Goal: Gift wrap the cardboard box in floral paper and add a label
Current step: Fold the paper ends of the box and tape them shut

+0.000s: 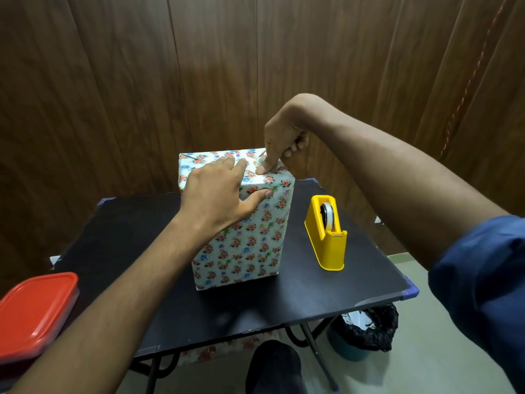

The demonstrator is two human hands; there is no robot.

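Wrapped box [241,237] stands upright mid-bench [284,302], floral paper covering every face in view. Left hand [218,197] lies flat over its top near edge, fingers straight, thumb on the front face. Right hand [284,140] comes from above, thumb pressing the top fold (other fingers curled, gripping nothing I can see). Yellow tape dispenser [326,234] just beside the box. Red-lidded container [34,314] at the bench's left corner.
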